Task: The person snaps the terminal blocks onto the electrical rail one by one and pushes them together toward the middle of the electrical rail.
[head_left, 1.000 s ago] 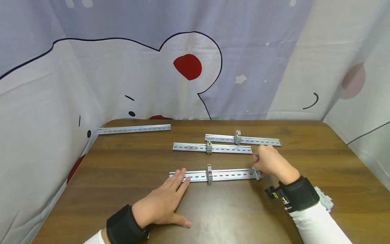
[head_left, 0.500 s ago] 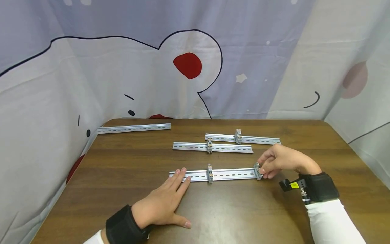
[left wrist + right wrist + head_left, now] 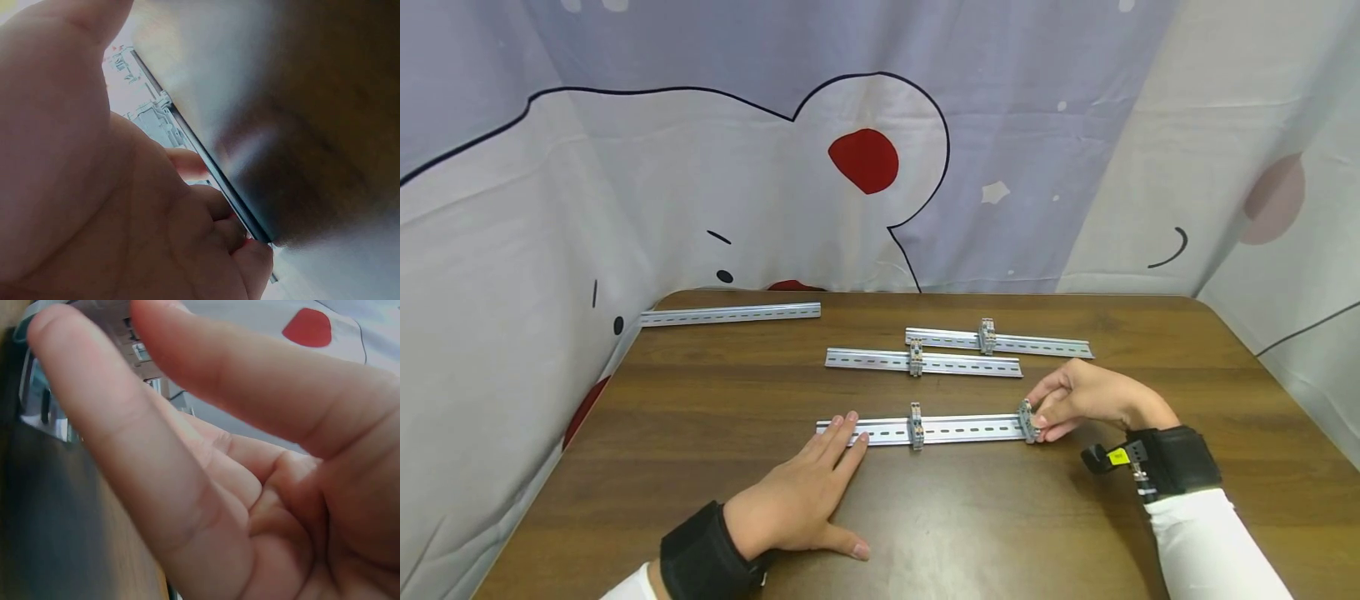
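A slotted metal DIN rail (image 3: 973, 429) lies across the table in front of me. My left hand (image 3: 801, 500) is spread flat, its fingertips resting on the rail's left end. Near the middle of the rail stands a narrow grey terminal block (image 3: 917, 427). At the right end another grey terminal block (image 3: 1027, 422) sits across the rail, slightly tilted. My right hand (image 3: 1090, 400) pinches this block between thumb and fingers from its right side. In the right wrist view the index finger (image 3: 112, 412) and thumb frame the block's face, and the rail's end shows below.
Behind are two more rails, a nearer one (image 3: 865, 360) and a farther one (image 3: 1045, 346), each bearing grey terminal blocks. A bare rail (image 3: 730, 315) lies at the back left table edge. A patterned cloth (image 3: 737, 183) hangs behind the table.
My right hand first swung back to the right, uncovering the end block, then moved slightly left with the block sliding along the rail. My left hand has stayed in place.
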`<state>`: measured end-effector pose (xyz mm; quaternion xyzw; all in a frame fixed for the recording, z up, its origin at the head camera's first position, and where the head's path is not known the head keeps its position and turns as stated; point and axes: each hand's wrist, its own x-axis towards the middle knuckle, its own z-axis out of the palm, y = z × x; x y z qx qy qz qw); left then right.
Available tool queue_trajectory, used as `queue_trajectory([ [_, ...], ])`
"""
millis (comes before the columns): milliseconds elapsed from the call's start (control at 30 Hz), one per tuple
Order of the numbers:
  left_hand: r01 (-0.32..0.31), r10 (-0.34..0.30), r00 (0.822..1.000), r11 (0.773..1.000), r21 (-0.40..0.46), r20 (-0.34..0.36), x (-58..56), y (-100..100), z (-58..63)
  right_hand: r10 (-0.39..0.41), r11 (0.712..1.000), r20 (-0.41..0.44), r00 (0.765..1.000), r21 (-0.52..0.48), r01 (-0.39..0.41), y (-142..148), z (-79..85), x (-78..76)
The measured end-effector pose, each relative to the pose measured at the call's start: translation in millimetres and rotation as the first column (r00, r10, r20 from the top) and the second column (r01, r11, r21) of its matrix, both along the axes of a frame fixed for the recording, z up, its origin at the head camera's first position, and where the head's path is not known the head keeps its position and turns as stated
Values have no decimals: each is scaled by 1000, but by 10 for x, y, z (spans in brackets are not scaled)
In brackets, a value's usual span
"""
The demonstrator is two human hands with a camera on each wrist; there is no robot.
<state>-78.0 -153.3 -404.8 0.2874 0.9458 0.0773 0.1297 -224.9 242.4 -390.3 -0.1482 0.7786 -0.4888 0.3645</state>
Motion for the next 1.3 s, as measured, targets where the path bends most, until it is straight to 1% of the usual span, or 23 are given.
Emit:
queue_trajectory([
  [167,-1,1,1000,1000,-5,-2,-1,-3,-4,-4,1000,-4,1000,-16,4,-117,-21,19],
  [500,4,-4,1000,1000,-7,-2,-5,8,-3,-2,999,-32,999,-43,1,-319,-7,89],
  [733,9,-9,1000,1000,-5,-10,-9,13,2,-16,997,-32,999,-74,14,-509,-56,142],
  [933,6,-6,1000,1000,1,-1,-5,4,2,-43,989,-15,999,-142,41,-725,-128,201],
  [1300,10,-10,1000,1000,-3,-21,-9,-9,-9,-106,954,24,994,-279,108,-1044,-286,314],
])
